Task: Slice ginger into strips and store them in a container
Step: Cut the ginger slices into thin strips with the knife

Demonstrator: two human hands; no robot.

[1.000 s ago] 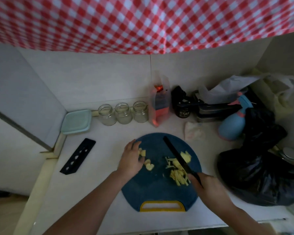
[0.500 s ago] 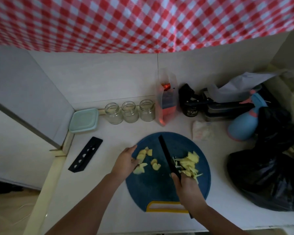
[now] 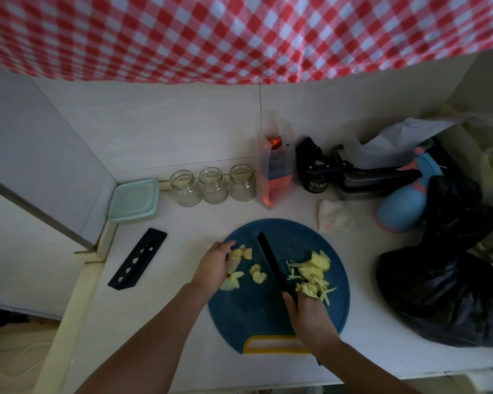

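**Blade swings to mid-board, splitting cut from uncut**

A second ago the knife [image 3: 270,261] lay slanted across the cut pile on the right side of the cutting board [image 3: 254,314]. It now stands near the board's middle, with its tip pointing away from the person. The ginger strips [image 3: 313,273] are heaped just to the right of the blade. The right hand [image 3: 310,315] has come in from the board's right edge and is wrapped tight round the handle, close to the yellow grip slot.

The left hand [image 3: 214,268] has barely moved. Its fingers are bent down over the ginger slices [image 3: 237,255] at the board's left side and hold a few of them together. Other slices lie loose between this hand and the blade.

This looks like a clearing sweep, with the finished strips pushed aside and the next stack being readied. Slicing is well along but not done.

Storage has not started. The teal lidded container [image 3: 134,199] sits shut at the far left corner of the worktop [image 3: 182,237], well apart from the board, and three open jars [image 3: 212,184] stand beside it.
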